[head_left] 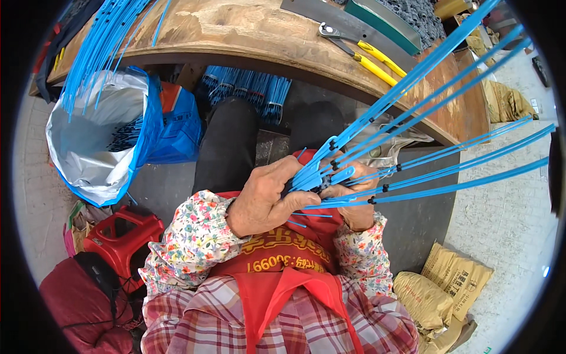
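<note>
In front of my lap, both hands grip a fan of long thin blue plastic strips (pixel 407 103) with small black pieces on them. My left hand (pixel 262 194) is closed round the gathered ends, its thumb and fingers pinching them from the left. Behind and under the strips, my right hand (pixel 356 206) is closed on the same ends; the strips hide part of its fingers. The long free lengths spread out to the upper right, several of them in separate groups. Short blue ends stick out below my left hand.
A wooden table (pixel 236 29) curves across the top, carrying yellow-handled pliers (pixel 371 56) and more blue strips (pixel 103 44). An open blue-and-silver bag (pixel 65 138) stands at left, above a red stool (pixel 121 233). Blue bundles (pixel 274 100) lie under the table. Brown sacks (pixel 454 277) are at lower right.
</note>
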The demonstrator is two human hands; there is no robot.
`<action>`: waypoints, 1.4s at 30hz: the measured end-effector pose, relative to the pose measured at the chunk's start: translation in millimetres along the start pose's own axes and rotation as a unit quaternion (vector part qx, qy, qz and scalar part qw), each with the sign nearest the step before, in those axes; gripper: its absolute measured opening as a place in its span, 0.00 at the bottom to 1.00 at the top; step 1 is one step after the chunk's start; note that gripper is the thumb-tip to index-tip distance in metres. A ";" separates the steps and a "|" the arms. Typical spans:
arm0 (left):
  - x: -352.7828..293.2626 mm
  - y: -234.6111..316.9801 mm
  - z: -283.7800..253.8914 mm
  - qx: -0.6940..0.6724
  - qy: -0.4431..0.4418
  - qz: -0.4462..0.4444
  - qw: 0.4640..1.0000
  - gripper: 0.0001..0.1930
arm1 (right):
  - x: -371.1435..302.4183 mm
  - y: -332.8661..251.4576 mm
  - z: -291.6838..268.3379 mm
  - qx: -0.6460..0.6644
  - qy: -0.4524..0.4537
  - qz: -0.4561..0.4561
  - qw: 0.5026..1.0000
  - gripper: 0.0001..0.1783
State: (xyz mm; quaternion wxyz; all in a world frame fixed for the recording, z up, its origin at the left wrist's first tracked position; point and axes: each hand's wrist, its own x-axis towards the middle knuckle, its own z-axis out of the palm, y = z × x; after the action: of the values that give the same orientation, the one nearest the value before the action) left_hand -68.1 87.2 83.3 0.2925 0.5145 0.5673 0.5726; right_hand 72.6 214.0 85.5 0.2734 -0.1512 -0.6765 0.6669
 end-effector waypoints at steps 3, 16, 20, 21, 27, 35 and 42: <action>-1.4 -1.3 0.6 -0.026 0.021 0.001 0.999 0.14 | 0.2 11.3 3.8 0.004 0.002 -0.055 0.998 0.18; -5.2 -5.2 4.7 -0.072 0.111 -0.066 0.989 0.14 | -0.9 1.6 13.8 -0.043 -0.003 -0.032 0.999 0.18; -5.4 -3.2 0.4 -0.106 0.085 -0.088 0.987 0.13 | -2.6 7.7 17.0 -0.067 0.002 -0.065 0.996 0.18; -6.2 -2.9 -2.8 -0.126 0.058 -0.110 0.984 0.13 | -2.6 7.8 16.6 -0.067 0.002 -0.066 0.996 0.18; 0.8 9.0 -18.9 -0.325 -0.063 -0.190 0.924 0.11 | 2.0 15.9 -0.7 0.048 0.011 -0.001 0.999 0.17; 2.6 -7.4 2.2 -0.349 -0.162 -0.255 0.887 0.09 | -9.6 40.0 -23.4 0.206 -0.052 -0.056 0.975 0.19; 0.8 5.4 17.5 -0.162 -0.134 -0.138 0.968 0.03 | -20.6 48.7 -31.1 0.240 -0.080 -0.086 0.964 0.19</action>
State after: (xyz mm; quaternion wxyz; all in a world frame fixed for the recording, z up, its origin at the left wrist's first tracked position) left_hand -50.8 93.1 85.7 0.5215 0.4486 0.4880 0.5373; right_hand 99.1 230.9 32.9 0.3029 0.0314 -0.5268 0.7936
